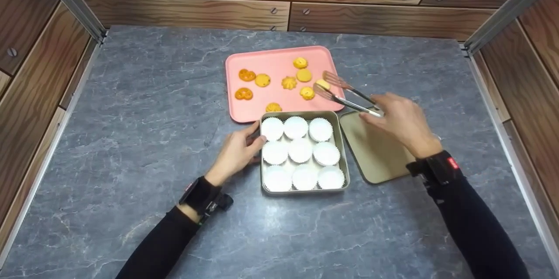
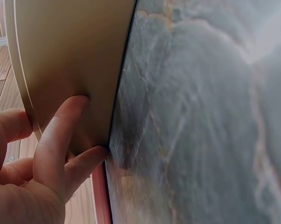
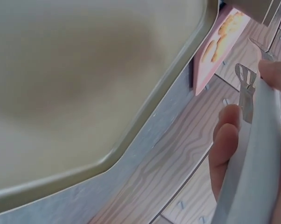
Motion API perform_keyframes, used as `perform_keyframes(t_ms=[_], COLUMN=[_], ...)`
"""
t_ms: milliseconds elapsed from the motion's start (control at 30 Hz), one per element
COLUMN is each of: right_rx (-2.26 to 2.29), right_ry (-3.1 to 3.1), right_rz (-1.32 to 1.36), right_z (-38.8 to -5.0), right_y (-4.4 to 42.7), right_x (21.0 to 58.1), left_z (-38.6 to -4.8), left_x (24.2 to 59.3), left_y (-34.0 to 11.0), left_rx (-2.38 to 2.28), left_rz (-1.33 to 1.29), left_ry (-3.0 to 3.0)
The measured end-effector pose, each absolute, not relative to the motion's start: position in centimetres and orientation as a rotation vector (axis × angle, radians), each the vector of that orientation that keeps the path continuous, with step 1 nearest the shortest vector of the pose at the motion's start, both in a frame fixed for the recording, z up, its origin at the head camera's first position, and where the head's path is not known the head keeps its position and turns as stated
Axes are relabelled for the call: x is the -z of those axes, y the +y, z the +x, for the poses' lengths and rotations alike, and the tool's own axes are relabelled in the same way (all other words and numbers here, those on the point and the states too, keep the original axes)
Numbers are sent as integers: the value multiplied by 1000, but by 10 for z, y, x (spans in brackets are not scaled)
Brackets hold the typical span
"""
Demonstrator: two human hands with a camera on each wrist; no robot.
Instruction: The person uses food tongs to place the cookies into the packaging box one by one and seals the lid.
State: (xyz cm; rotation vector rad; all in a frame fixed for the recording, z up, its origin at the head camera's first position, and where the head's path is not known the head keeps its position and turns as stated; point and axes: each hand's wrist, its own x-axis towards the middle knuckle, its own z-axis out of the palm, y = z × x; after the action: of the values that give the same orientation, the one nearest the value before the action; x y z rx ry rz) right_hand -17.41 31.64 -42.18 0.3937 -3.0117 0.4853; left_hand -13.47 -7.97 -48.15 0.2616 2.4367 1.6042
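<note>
My right hand point(image 1: 404, 122) holds a pair of metal tongs point(image 1: 356, 106) with slotted ends. Their spread ends are on either side of a pale round cookie point(image 1: 322, 84) at the right of a pink tray point(image 1: 236, 65); contact cannot be told. Close up, the right wrist view shows my thumb and fingers around the tong handles point(image 3: 257, 154). My left hand point(image 1: 236, 152) grips the left side of a square gold tin point(image 1: 305, 193), thumb at the rim and fingers against the outer wall point(image 2: 75, 46). White paper cups point(image 1: 300, 151) fill the tin in rows.
Several other cookies lie on the pink tray, among them pretzel shapes point(image 1: 243, 94) and a star shape point(image 1: 288, 82). A flat gold lid or tray point(image 1: 377, 156) sits right of the tin, under my right hand. Wood-patterned panels point(image 1: 196, 12) border the grey marbled table point(image 1: 166, 74).
</note>
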Motion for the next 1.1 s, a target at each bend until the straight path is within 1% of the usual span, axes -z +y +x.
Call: perform_keyframes(t_ms=[200, 500, 1100], right_rx=[-426, -397, -444], right_ry=[-3072, -3127, -3141], right_rz=[442, 443, 499], right_z=[-190, -201, -203], right_y=[306, 295, 293], right_x=[423, 428, 439], left_z=[-135, -135, -135], left_x=[483, 482, 483], left_y=[-78, -79, -80], left_rx=[-1588, -1616, -1606], left_rz=[283, 283, 294], left_ry=[2452, 2431, 2459])
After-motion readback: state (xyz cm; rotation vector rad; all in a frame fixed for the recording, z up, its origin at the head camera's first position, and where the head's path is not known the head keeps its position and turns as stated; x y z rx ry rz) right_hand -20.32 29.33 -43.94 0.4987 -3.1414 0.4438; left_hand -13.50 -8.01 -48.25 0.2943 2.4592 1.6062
